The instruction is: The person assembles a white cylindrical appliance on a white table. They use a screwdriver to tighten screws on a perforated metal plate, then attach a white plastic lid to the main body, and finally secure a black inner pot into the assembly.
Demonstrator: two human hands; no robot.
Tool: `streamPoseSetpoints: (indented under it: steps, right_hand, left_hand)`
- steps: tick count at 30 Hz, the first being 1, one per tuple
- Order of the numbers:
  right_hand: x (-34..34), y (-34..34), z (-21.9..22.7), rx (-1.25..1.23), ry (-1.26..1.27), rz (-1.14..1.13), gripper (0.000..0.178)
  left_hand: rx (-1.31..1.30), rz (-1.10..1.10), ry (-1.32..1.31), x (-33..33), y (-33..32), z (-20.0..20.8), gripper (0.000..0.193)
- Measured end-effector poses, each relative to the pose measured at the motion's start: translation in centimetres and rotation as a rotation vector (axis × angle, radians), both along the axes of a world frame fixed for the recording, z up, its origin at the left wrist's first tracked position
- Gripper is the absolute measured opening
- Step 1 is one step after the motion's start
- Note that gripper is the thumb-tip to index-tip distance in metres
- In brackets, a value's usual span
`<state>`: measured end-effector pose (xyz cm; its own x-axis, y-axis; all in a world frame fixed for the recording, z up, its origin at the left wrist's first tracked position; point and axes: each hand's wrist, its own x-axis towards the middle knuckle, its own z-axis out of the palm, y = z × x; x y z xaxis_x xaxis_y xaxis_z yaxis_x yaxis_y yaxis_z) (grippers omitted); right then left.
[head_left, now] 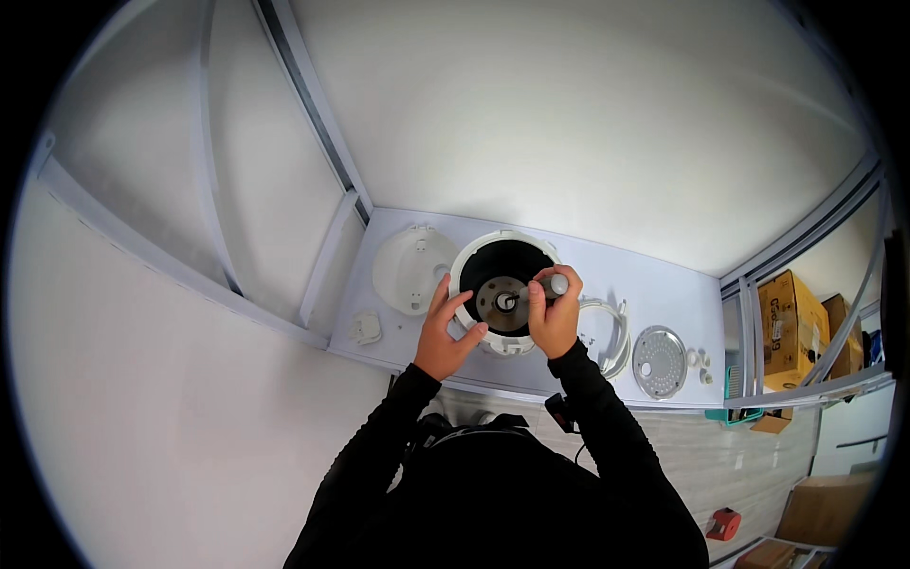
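A white round rice cooker body [513, 347] stands on the table before me, its top off and its dark inside showing. A metal heating plate [488, 305] lies at the bottom of it. My right hand [557, 322] is closed around the grey handle of a screwdriver [555, 284], which is tilted over the cooker's inside toward the plate's centre. Whether its tip touches a screw is too small to tell. At the near left rim, my left hand [445, 337] is open with spread fingers, some reaching over the opening.
Left of the cooker lie a white round cover [406, 275] and a small white part [366, 328]. To its right are a white ring [621, 346], a perforated metal disc [661, 362] and several small pieces [699, 358]. Cardboard boxes [789, 322] stand beyond the frame at right.
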<state>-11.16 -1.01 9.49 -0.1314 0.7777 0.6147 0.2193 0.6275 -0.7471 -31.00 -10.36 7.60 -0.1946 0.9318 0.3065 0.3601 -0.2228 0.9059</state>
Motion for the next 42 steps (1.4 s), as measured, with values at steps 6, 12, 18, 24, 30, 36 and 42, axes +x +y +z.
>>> streamPoseSetpoints:
  steps: [6, 12, 18, 24, 30, 36, 42]
  right_hand:
    - [0.8, -0.8, -0.5, 0.049, 0.148, 0.101, 0.052]
    - [1.2, -2.6, 1.2, 0.138, 0.147, 0.145, 0.056]
    - [1.7, -3.3, 2.9, 0.097, 0.168, 0.128, 0.056]
    - [1.7, -3.5, 3.1, 0.068, 0.24, 0.08, 0.049]
    - [0.0, -4.5, 5.0, 0.121, 0.22, 0.125, 0.044]
    - [-2.6, -5.0, 5.6, 0.129, 0.187, 0.141, 0.042]
    - [-4.6, -5.4, 6.9, 0.114, 0.124, 0.07, 0.034]
  left_hand:
    - [0.002, -0.01, 0.006, 0.0, 0.0, 0.2, 0.056]
    - [0.044, 0.034, 0.156, -0.1, -0.2, 1.1, 0.061]
    - [-0.011, 0.158, -0.049, -2.2, 0.5, -1.3, 0.063]
    - [-0.241, 0.244, 0.046, -5.9, 0.9, -3.1, 0.045]
    - [-0.098, 0.16, 0.526, -8.7, 0.8, -5.3, 0.028]
    - [-0.155, 0.087, 0.73, -9.6, 1.5, -6.2, 0.027]
    - [-0.198, -0.007, 0.784, -11.1, 2.9, -7.3, 0.026]
